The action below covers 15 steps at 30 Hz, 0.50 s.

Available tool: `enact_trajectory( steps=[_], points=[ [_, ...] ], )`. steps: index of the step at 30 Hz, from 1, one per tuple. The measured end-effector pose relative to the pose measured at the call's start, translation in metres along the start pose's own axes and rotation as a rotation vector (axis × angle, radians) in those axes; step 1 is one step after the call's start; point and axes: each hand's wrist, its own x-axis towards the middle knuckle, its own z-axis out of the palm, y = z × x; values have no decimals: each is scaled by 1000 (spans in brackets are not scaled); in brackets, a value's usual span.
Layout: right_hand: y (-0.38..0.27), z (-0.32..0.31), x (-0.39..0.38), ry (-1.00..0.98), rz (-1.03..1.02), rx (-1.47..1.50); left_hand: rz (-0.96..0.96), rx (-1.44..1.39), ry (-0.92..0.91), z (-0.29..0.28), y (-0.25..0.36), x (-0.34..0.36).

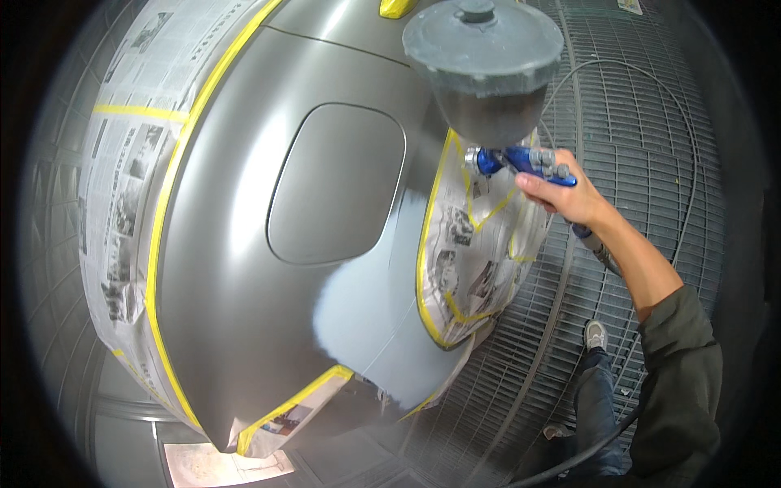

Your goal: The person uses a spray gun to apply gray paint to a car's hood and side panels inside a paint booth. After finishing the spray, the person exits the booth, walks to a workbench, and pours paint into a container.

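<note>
My right hand grips a blue spray gun with a large translucent grey cup on top, its nozzle facing left beside the car body. A silver-grey car panel has an oval flap and a pale blue-grey patch below it. Paper with yellow tape covers the wheel area behind the gun, and more masking paper runs along the left. My left hand is not in view.
A metal grate floor lies at the right, with a hose looping over it. My legs and shoes show at the lower right. A pale sheet lies below the car.
</note>
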Motion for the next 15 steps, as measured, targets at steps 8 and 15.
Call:
enact_trajectory(
  steps=[8,15],
  points=[
    [-5,-60,57,239,-56,-109,-14,5,14,-4,89,32],
    [-24,32,-39,394,-59,-14,0,-96,236,-45,-19,-23]
  ],
)
